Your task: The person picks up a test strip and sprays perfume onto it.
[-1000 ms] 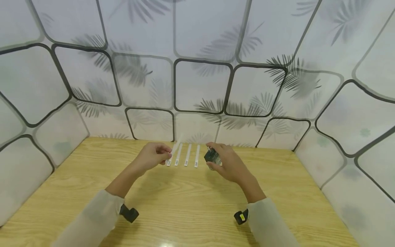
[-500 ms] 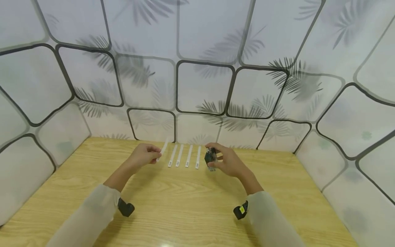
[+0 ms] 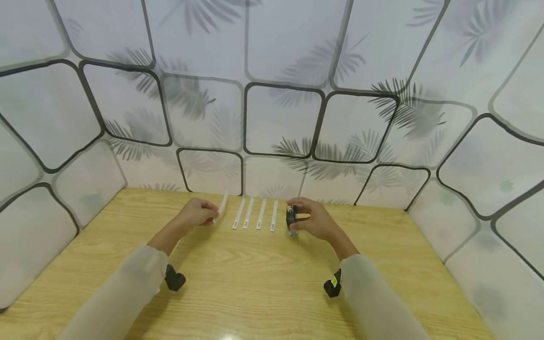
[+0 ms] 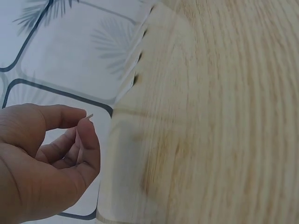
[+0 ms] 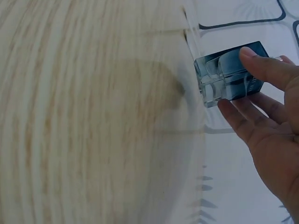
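In the head view my left hand (image 3: 193, 214) pinches a narrow white paper strip (image 3: 222, 206) between thumb and fingers, tilted up off the table. The left wrist view shows only a sliver of that strip (image 4: 90, 116) at the fingertips. My right hand (image 3: 318, 220) holds a dark, squarish bottle (image 3: 291, 218), its fingers round the sides. From the right wrist, this is a teal-blue glass bottle (image 5: 229, 74) with clear thick edges, like a perfume bottle, tipped over in the grip. Between the hands, several white strips (image 3: 261, 214) with small printed labels lie side by side.
The wooden table (image 3: 255, 283) ends at a patterned cloth wall (image 3: 280, 118) just behind the strips. More cloth walls stand to the left and right. Black wrist cameras (image 3: 174, 278) sit on both sleeves.
My left hand has moved left with its strip, away from the row on the table. My right hand has turned the bottle slightly while staying to the right of the strips.
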A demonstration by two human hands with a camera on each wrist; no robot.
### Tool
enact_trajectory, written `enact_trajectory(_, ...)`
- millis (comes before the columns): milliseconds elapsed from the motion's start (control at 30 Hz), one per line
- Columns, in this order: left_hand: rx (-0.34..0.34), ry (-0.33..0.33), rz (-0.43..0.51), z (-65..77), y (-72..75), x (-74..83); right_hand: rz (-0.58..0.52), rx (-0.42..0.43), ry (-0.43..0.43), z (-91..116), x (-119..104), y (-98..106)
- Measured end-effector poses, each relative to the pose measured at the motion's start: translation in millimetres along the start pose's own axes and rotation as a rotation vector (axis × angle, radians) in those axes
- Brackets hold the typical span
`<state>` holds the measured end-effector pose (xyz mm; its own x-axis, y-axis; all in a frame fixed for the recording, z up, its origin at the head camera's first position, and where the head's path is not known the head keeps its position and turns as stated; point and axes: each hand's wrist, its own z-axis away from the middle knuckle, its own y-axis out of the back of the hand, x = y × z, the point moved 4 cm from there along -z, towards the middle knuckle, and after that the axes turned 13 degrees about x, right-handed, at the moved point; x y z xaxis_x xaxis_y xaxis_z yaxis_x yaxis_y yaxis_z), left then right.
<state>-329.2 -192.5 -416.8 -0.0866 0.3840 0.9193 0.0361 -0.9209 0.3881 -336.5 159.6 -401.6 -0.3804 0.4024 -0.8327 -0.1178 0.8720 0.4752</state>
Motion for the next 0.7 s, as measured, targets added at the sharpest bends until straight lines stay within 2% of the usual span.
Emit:
enact_trajectory(233, -0.002, 0.01, -0.02, -5.8, -2.8, -4.9, -0.132, 0.038, -0.046, -2.7, 11.4, 0.4)
enact_trajectory(500, -0.011, -0.001, -0.064, -9.2, -7.2, -9.4, -0.19, 0.074, -0.075, 0.1, 16.8, 3.1)
enact_trajectory(700, 0.002, 0.036, -0.068, -9.6, -9.0, -13.9, -0.209, 0.096, -0.09, 1.9, 21.8, 5.2)
